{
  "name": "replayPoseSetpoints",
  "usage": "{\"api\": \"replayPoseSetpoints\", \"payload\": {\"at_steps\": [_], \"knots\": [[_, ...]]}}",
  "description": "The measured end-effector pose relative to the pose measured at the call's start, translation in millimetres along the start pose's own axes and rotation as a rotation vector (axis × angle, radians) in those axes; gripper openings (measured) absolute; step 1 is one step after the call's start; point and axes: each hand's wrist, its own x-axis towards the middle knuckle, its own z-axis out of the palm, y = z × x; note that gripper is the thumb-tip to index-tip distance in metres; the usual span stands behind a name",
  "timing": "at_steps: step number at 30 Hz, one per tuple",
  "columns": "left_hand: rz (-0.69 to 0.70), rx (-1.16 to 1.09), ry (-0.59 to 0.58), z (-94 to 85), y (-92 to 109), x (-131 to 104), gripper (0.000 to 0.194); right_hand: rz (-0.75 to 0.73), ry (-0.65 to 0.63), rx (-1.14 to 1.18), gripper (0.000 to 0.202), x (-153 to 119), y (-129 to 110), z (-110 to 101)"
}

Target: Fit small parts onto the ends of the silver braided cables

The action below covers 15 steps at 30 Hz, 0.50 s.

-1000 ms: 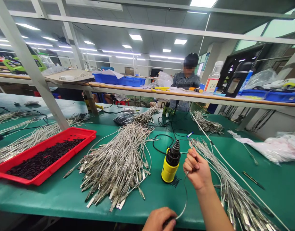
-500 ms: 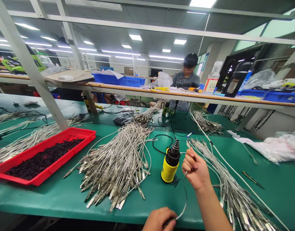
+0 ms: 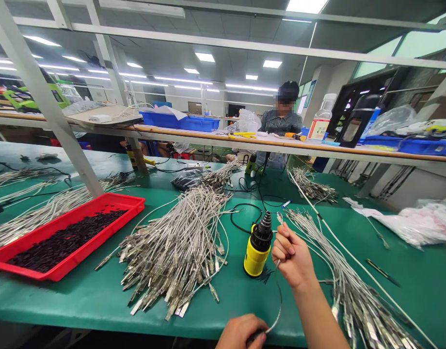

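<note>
My right hand (image 3: 293, 253) is closed around a thin grey USB cable (image 3: 280, 303), whose upper end sticks up above the fingers beside the nozzle of a yellow and black hot air gun (image 3: 257, 252). The hot air gun stands upright, nozzle upward. From my right hand the cable curves down to my left hand (image 3: 242, 332) at the front edge of the green table (image 3: 99, 305). The left fingers are curled over the cable's lower end, which they hide. Left of the gun lies a large pile of USB cables (image 3: 175, 242); another bundle of cables (image 3: 339, 261) lies to the right.
A red tray (image 3: 59, 274) of small black pieces stands at the left. Above the table runs a shelf (image 3: 208, 135) with blue bins (image 3: 179, 121) and a bottle (image 3: 321, 118). A pen (image 3: 383, 271) and plastic bags (image 3: 422, 223) lie right. Across the shelf sits a person (image 3: 283, 121).
My right hand has shifted slightly left, toward the hot air gun's nozzle, bringing the cable's upper end closer to it. My left hand has stayed almost still.
</note>
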Motion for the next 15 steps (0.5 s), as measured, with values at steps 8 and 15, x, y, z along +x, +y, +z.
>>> {"api": "replayPoseSetpoints", "payload": {"at_steps": [8, 15], "knots": [[-0.019, -0.009, -0.008, 0.4, 0.0, -0.9, 0.038, 0.031, 0.001, 0.044, 0.03, 0.4, 2.5, 3.7], [-0.024, -0.031, -0.005, -0.6, 0.6, -0.9, 0.037, 0.026, -0.015, -0.041, 0.032, 3.8, 5.4, 6.4]]}}
